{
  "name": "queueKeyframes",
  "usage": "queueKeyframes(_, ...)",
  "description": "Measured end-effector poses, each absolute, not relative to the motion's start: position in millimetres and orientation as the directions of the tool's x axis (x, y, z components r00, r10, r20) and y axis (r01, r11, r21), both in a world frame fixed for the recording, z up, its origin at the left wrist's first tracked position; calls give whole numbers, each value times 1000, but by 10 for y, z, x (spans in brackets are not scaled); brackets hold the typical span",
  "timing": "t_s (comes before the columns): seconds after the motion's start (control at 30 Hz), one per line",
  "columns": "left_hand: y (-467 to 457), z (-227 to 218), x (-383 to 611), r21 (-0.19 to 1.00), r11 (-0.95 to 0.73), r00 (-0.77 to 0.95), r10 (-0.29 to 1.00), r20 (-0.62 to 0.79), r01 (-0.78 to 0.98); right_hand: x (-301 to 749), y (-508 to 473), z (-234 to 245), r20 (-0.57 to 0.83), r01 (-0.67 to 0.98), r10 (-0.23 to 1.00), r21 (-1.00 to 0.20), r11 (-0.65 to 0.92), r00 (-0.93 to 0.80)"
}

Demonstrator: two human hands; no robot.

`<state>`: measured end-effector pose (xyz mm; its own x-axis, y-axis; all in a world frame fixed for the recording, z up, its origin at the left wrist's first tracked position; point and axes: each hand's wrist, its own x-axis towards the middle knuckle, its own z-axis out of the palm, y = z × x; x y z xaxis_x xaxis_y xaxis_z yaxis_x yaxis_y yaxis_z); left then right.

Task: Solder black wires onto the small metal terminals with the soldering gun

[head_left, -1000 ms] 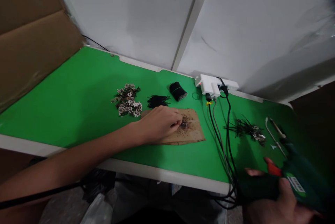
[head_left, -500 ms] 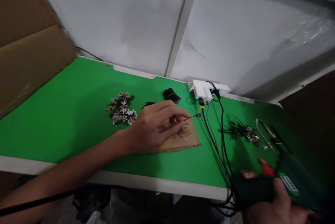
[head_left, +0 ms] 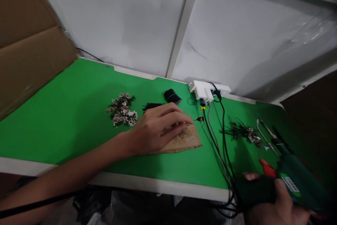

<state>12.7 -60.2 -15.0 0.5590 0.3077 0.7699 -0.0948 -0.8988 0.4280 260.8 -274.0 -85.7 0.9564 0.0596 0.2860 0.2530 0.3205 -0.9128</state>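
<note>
My left hand (head_left: 160, 128) is over a stained tan board (head_left: 188, 144), fingers closed in a pinch. From its fingertips sticks out a small wired part (head_left: 200, 119) with a dark stem; the rest of it is hidden by the fingers. At the lower right my right hand (head_left: 281, 200) is wrapped round the handle of a green soldering gun (head_left: 297, 179), close to its red trigger (head_left: 269, 170). The soldering gun's tip and a curved feed tube point away from me, towards a pile of wired parts (head_left: 244, 132).
A heap of small parts with pale ends (head_left: 122, 109) lies left of the board. Behind it are a bundle of black wires (head_left: 152, 106) and a banded black roll (head_left: 172, 96). A white power strip (head_left: 204, 90) stands by the wall, its cables (head_left: 214, 137) running down between my hands.
The wired part in my left hand has turned and dipped slightly, and my left fingers have shifted over its stem. My right hand and the soldering gun have hardly moved.
</note>
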Motion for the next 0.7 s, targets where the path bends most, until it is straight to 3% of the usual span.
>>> queueKeyframes(0.7, -580, -204, 142, 427, -898, 558, 302, 773, -106, 2592, -2726, -822, 229, 191, 66, -913, 362, 971)
